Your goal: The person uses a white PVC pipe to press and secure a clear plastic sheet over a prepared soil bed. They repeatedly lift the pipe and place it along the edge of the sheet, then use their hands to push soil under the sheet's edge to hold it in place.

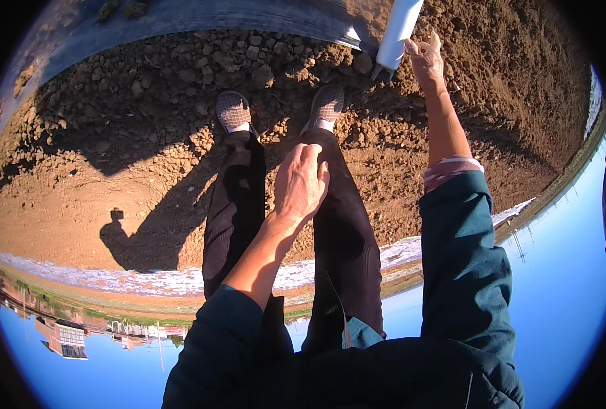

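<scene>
My right hand [428,60] is at the upper right with its fingers apart. Its thumb tip meets the edge of a white roll [399,36] in the picture; whether they touch is unclear. The roll looks like plastic film, tilted, with a grey forked piece at its lower end and its top cut off by the frame. A shiny sheet of plastic film [206,18] stretches left from near the roll over the soil. Before my right shin hangs my left hand [302,180], back upward and fingers curled under. Its fingertips and palm are hidden.
Clods of brown soil [180,66] lie along the film's edge, ahead of my checked shoes [234,110]. Looser tilled soil [512,76] spreads to the right. Behind me runs a pale strip [144,278], with buildings [68,337] farther off. My shadow [154,230] falls to the left.
</scene>
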The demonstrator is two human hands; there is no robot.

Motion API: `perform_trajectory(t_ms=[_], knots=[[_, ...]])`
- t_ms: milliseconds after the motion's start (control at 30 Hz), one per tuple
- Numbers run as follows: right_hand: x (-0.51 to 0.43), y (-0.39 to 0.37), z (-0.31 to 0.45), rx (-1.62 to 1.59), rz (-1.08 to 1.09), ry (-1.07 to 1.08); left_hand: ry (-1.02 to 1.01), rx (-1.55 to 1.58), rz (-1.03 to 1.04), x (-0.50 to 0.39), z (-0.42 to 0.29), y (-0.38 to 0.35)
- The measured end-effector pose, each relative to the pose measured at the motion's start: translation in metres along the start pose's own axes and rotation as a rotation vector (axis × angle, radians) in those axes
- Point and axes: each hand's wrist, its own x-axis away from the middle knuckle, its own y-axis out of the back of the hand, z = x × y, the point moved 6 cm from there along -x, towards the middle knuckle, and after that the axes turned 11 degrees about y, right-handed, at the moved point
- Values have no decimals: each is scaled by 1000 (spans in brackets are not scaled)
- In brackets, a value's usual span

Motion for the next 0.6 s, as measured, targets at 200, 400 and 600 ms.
perform_trajectory(t_ms=[200, 400, 600], knots=[[-21, -27, 35, -67, -71, 118, 55, -16, -19, 13, 2, -11], [-31, -52, 59, 115, -254, -160, 3, -24, -22, -2, -14, -6], [-46, -25, 5, -435, -12, 154, 15, 98, -178, -21, -48, -27]])
